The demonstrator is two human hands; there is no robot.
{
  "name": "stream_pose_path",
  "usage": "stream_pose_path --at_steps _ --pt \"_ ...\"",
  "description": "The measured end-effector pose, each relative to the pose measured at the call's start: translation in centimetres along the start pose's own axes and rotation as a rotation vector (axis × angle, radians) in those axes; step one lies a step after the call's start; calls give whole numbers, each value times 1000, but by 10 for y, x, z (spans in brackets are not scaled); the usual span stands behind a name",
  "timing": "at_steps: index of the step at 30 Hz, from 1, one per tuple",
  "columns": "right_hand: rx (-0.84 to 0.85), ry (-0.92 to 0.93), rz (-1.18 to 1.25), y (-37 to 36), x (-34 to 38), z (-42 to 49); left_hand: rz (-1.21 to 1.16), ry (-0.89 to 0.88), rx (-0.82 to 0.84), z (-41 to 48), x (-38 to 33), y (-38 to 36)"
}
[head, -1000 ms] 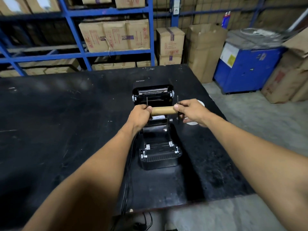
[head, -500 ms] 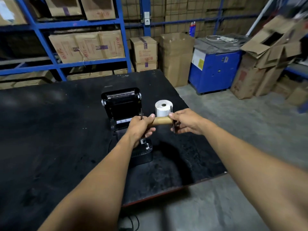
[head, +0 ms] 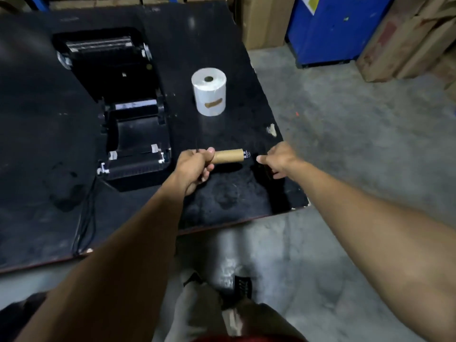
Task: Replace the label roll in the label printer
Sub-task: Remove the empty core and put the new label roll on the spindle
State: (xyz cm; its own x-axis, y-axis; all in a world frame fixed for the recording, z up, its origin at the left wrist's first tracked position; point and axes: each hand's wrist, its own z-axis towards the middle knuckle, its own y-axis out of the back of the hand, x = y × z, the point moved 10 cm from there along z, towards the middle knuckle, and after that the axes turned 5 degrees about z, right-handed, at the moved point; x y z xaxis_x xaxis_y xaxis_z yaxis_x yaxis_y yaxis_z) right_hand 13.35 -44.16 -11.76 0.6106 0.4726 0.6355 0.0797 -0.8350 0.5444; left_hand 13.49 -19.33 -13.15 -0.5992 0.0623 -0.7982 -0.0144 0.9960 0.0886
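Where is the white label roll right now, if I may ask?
Head view: the white cylindrical label roll stands on end on the black table, right of the open black label printer.

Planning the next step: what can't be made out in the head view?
Head view: whether the right hand pinches anything; dark against black table, blurred.
Head view: left end of the cardboard core, hidden inside the left hand.
Head view: printer interior, too dark.
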Motion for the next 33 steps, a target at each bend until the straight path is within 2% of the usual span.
stream_pose_path --at_steps 3,5,10,19,21,23,25,31,33 --pt "-106 59 -279 0 -7 3 -13 22 2 6 8 -7" --pt "-118 86 -356 -6 -8 0 -37 38 -2 10 12 -9" --pt "-161 88 -409 -11 -11 4 -62 64 5 16 16 -12" --pt "-176 60 -368 -7 -4 9 -71 79 18 20 9 -11" --pt "-137 69 -104 -9 2 15 -79 82 20 21 5 -11" --pt "56 0 339 -27 7 15 -104 83 20 21 1 -13" --pt "199 -61 656 -41 16 11 -128 80 13 21 -2 -14" --pt "224 -66 894 -44 26 12 -184 52 22 23 -13 -13" --pt "168 -107 1021 -38 24 15 -210 38 18 24 -18 -12"
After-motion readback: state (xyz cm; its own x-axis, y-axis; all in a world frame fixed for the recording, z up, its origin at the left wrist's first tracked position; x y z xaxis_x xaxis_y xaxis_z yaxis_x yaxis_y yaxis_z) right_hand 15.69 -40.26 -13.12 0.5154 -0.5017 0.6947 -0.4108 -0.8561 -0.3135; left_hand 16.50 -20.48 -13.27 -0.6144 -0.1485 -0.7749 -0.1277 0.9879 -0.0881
